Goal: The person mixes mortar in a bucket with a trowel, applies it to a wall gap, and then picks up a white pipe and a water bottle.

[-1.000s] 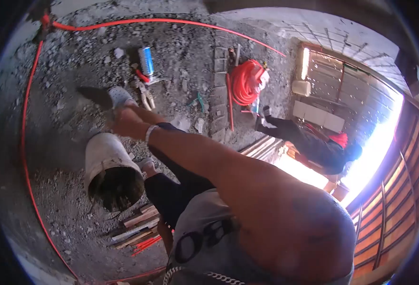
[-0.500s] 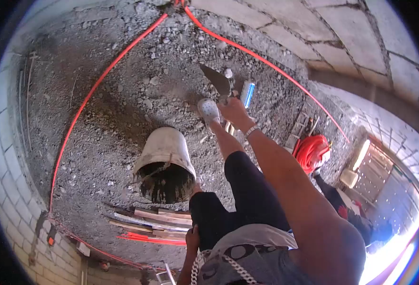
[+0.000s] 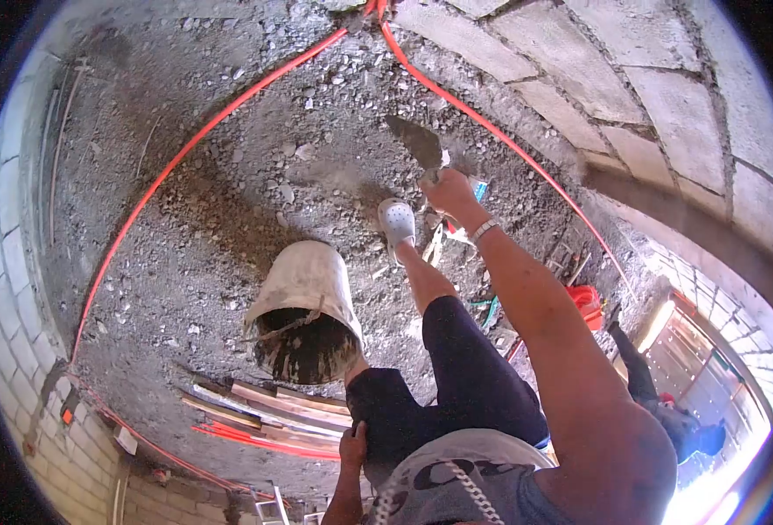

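My right hand (image 3: pixel 449 194) is closed around the handle of a pointed trowel (image 3: pixel 417 143), its blade stretching up and left over the gravel. A blue and white can (image 3: pixel 478 188) shows partly behind that hand. Just left of the hand is my foot in a white clog (image 3: pixel 397 220). My left hand (image 3: pixel 352 444) rests against the thigh of my dark shorts (image 3: pixel 386 411), its fingers partly seen and nothing visible in it. A pale, dirty bucket (image 3: pixel 303 276) lies tipped beside my leg, its dark mouth facing me.
Red tubing (image 3: pixel 181 153) runs across the rubble floor, with another length (image 3: pixel 500 133) along the block wall (image 3: pixel 579 83). Wooden boards (image 3: pixel 273 409) lie near the left hand. A red coil (image 3: pixel 586 306) is at right. A person (image 3: pixel 688 429) is near the doorway.
My view has shifted, and the trowel and right hand appear slightly farther right. The can, fully visible before, is now mostly behind my right hand. My left hand stays at the thigh.
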`<control>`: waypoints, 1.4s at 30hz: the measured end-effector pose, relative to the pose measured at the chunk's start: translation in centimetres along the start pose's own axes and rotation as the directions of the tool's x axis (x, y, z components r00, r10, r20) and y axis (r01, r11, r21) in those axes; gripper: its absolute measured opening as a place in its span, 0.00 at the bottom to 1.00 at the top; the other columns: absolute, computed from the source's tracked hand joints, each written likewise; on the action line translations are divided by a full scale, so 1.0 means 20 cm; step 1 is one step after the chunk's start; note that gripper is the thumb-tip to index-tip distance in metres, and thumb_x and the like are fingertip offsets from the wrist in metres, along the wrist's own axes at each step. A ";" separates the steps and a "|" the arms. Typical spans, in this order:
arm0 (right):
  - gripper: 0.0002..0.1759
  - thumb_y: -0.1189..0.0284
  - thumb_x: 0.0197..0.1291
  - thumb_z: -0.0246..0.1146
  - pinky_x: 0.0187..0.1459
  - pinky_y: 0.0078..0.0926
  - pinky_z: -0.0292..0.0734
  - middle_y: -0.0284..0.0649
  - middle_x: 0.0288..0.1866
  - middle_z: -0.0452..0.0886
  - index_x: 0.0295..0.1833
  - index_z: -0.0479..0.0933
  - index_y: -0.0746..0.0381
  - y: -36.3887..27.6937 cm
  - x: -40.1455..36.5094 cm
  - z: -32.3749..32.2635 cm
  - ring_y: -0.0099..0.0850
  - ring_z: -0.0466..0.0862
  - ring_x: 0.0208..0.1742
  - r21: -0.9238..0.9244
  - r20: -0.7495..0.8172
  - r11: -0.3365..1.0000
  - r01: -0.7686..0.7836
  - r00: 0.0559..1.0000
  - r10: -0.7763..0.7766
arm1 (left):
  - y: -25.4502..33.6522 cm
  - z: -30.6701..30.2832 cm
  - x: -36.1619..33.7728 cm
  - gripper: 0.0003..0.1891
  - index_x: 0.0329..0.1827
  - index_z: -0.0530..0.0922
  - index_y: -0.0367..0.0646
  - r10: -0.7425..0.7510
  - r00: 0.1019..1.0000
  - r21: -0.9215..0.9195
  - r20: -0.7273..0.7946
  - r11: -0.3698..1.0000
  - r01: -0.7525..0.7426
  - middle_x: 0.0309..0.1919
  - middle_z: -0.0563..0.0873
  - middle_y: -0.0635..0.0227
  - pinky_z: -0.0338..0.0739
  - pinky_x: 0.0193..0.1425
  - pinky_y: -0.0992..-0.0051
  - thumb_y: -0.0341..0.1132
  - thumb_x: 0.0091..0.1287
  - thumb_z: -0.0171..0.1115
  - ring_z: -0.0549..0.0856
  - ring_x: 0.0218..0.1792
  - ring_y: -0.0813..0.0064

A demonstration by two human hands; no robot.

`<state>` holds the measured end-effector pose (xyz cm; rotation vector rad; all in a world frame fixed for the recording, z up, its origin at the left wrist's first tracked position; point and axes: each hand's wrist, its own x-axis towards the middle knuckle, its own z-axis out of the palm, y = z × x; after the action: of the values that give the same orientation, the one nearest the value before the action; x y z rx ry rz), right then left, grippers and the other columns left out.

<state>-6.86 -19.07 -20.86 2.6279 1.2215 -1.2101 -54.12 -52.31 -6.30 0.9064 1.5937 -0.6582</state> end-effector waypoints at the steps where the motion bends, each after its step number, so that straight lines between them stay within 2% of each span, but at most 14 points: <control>1: 0.28 0.52 0.52 0.59 0.43 0.44 0.76 0.59 0.30 0.79 0.29 0.77 0.73 -0.01 0.02 -0.02 0.53 0.81 0.38 -0.030 0.032 1.000 -0.007 0.999 0.008 | 0.02 0.01 0.02 0.31 0.38 0.78 0.29 -0.052 0.999 -0.008 -0.001 0.999 0.052 0.36 0.81 0.41 0.72 0.46 0.60 0.57 0.63 0.51 0.80 0.42 0.46; 8: 0.22 0.55 0.54 0.57 0.40 0.43 0.76 0.56 0.31 0.80 0.31 0.79 0.66 0.05 0.12 -0.22 0.51 0.81 0.34 -0.134 0.133 0.965 0.227 0.969 -0.209 | 0.41 -0.04 -0.03 0.25 0.41 0.78 0.30 -0.087 0.996 -0.274 0.014 0.958 0.088 0.35 0.82 0.47 0.72 0.45 0.64 0.50 0.66 0.49 0.81 0.39 0.53; 11: 0.19 0.55 0.55 0.59 0.36 0.39 0.77 0.52 0.29 0.81 0.35 0.80 0.62 0.12 0.14 -0.29 0.46 0.82 0.31 0.041 0.230 0.999 -0.003 0.973 -0.007 | 0.62 -0.05 -0.05 0.24 0.43 0.78 0.32 -0.135 0.991 -0.362 -0.020 0.925 0.119 0.36 0.82 0.48 0.71 0.46 0.65 0.50 0.66 0.50 0.80 0.39 0.56; 13: 0.19 0.55 0.55 0.59 0.36 0.37 0.76 0.52 0.29 0.81 0.38 0.79 0.62 0.05 0.04 -0.43 0.44 0.82 0.31 0.092 0.275 0.996 -0.012 0.961 -0.014 | 0.64 -0.03 -0.08 0.24 0.45 0.78 0.34 0.086 0.995 -0.114 -0.045 0.989 -0.090 0.39 0.81 0.47 0.71 0.48 0.65 0.50 0.66 0.51 0.80 0.42 0.54; 14: 0.20 0.55 0.55 0.60 0.36 0.36 0.75 0.52 0.29 0.81 0.40 0.79 0.62 0.01 -0.01 -0.47 0.42 0.82 0.32 0.145 0.317 0.989 -0.023 0.948 -0.024 | 0.76 -0.06 -0.11 0.25 0.46 0.78 0.35 -0.099 0.994 -0.143 -0.053 0.986 0.091 0.41 0.81 0.46 0.71 0.50 0.64 0.52 0.65 0.51 0.79 0.44 0.52; 17: 0.13 0.63 0.59 0.57 0.35 0.39 0.74 0.50 0.33 0.79 0.38 0.75 0.63 0.05 -0.12 -0.49 0.45 0.79 0.35 0.189 0.433 0.866 0.462 0.753 -0.496 | 0.60 0.03 -0.12 0.32 0.49 0.77 0.34 -0.104 0.994 -0.130 -0.013 0.986 0.102 0.45 0.80 0.45 0.69 0.54 0.60 0.59 0.63 0.48 0.77 0.50 0.49; 19: 0.10 0.67 0.58 0.56 0.36 0.43 0.75 0.52 0.31 0.78 0.40 0.74 0.62 -0.11 -0.25 -0.51 0.48 0.80 0.36 0.056 0.471 0.926 0.373 0.808 -0.354 | 0.57 0.05 -0.10 0.30 0.49 0.76 0.34 -0.215 0.976 -0.115 -0.031 0.971 0.210 0.45 0.80 0.46 0.70 0.53 0.63 0.56 0.61 0.54 0.79 0.49 0.53; 22: 0.15 0.62 0.58 0.57 0.34 0.43 0.74 0.52 0.29 0.78 0.44 0.73 0.63 -0.25 -0.40 -0.43 0.49 0.80 0.33 -0.083 0.353 0.724 0.685 0.700 -0.621 | 0.63 0.04 -0.12 0.31 0.51 0.74 0.32 -0.227 0.969 -0.306 -0.101 0.933 0.187 0.46 0.80 0.46 0.71 0.54 0.65 0.54 0.57 0.60 0.79 0.50 0.54; 26: 0.16 0.61 0.57 0.58 0.34 0.43 0.74 0.51 0.30 0.79 0.44 0.73 0.62 -0.53 -0.67 -0.33 0.49 0.80 0.32 -0.177 0.634 0.687 0.705 0.616 -0.468 | 0.38 0.28 0.04 0.39 0.55 0.71 0.31 -0.217 0.974 -0.491 0.064 0.843 0.220 0.47 0.79 0.45 0.71 0.56 0.65 0.58 0.50 0.64 0.78 0.52 0.53; 29: 0.14 0.64 0.56 0.57 0.32 0.42 0.76 0.48 0.24 0.78 0.42 0.73 0.63 -0.65 -0.98 -0.11 0.49 0.80 0.29 -0.133 0.667 0.513 0.848 0.460 -0.586 | 0.24 0.39 0.06 0.45 0.56 0.68 0.29 -0.188 0.981 -0.486 0.056 0.853 0.191 0.48 0.78 0.44 0.71 0.56 0.64 0.61 0.45 0.67 0.77 0.52 0.52; 34: 0.09 0.68 0.55 0.57 0.31 0.42 0.75 0.48 0.30 0.80 0.35 0.74 0.63 -0.71 -1.30 0.71 0.44 0.81 0.35 -0.397 0.777 0.231 0.888 0.459 -0.430 | -0.02 0.56 0.18 0.49 0.55 0.66 0.25 -0.226 0.973 -0.484 -0.049 0.857 0.175 0.49 0.77 0.42 0.71 0.55 0.62 0.61 0.41 0.70 0.77 0.53 0.50; 36: 0.06 0.72 0.52 0.57 0.28 0.38 0.77 0.46 0.32 0.81 0.31 0.76 0.62 -0.66 -1.35 1.03 0.40 0.83 0.34 -0.430 0.678 -0.265 0.863 0.115 -0.726 | -0.08 0.56 0.16 0.48 0.54 0.65 0.25 -0.292 0.943 -0.459 -0.160 0.868 0.191 0.47 0.77 0.44 0.72 0.54 0.61 0.59 0.40 0.71 0.77 0.52 0.49; 40: 0.06 0.73 0.49 0.58 0.28 0.35 0.78 0.44 0.32 0.82 0.30 0.79 0.60 -0.69 -1.23 1.56 0.37 0.84 0.35 -0.474 0.752 -0.184 0.861 0.288 -0.592 | -0.26 0.62 0.14 0.49 0.55 0.64 0.25 -0.263 0.953 -0.603 -0.150 0.788 0.123 0.50 0.75 0.43 0.71 0.55 0.60 0.57 0.40 0.72 0.75 0.54 0.49; 42: 0.09 0.72 0.53 0.57 0.35 0.36 0.81 0.44 0.35 0.83 0.34 0.83 0.59 -0.74 -1.18 1.72 0.40 0.84 0.40 -0.686 0.677 -0.098 0.721 0.582 -0.451 | -0.33 0.67 0.14 0.51 0.58 0.61 0.26 -0.265 0.944 -0.644 -0.199 0.761 0.078 0.54 0.71 0.41 0.68 0.59 0.60 0.57 0.40 0.72 0.72 0.57 0.49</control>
<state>-48.00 -34.45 -25.36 0.8648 2.1976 -0.3057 -52.53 -66.09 -12.30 0.3501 1.9952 -0.0760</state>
